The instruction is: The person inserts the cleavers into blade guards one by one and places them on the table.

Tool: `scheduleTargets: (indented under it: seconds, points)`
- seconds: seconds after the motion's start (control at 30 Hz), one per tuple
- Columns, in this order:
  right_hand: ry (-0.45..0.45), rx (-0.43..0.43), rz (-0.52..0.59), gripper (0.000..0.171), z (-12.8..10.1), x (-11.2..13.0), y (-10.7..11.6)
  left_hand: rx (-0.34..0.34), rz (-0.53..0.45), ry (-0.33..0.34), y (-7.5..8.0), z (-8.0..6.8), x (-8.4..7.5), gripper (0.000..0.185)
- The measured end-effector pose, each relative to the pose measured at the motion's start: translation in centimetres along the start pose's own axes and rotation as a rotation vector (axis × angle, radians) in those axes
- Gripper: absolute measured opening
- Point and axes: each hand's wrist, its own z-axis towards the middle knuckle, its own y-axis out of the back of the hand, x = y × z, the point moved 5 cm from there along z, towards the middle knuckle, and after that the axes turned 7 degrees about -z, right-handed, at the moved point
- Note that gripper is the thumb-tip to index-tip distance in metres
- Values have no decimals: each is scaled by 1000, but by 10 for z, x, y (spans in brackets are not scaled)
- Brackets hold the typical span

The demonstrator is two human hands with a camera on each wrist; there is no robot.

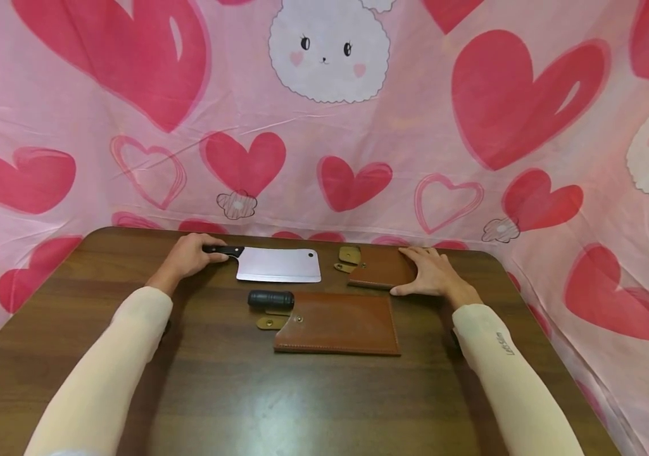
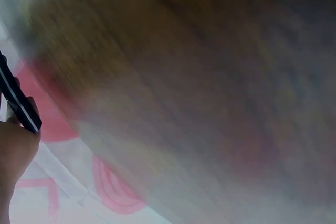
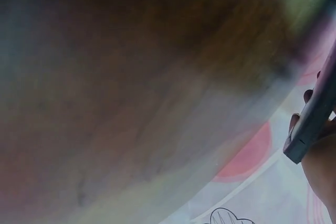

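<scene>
Gripping a rectangular metal cleaver (image 1: pixel 278 265): left hand (image 1: pixel 193 254).

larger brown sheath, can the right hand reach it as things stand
Probably yes: nothing visible blocks the right hand from the larger brown sheath, but that hand grips the smaller brown sheath and may need to let go.

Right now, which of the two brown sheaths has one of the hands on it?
The farther sheath: the right hand grips its right end, while neither of the hands touches the nearer sheath.
</scene>
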Motion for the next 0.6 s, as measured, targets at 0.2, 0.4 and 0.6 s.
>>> scheduleTargets:
  seconds: [0.2,0.4,0.6]
  points:
    - [17,-30,-7,114,-1,-1,1,-11,-12,-11,1,1,-4,32]
    - [39,-69,-19,115,-3,2,3,-52,-27,-27,1,1,-8,35]
    - [57,-120,-36,112,-6,8,9,-62,-44,-26,0,1,-15,35]
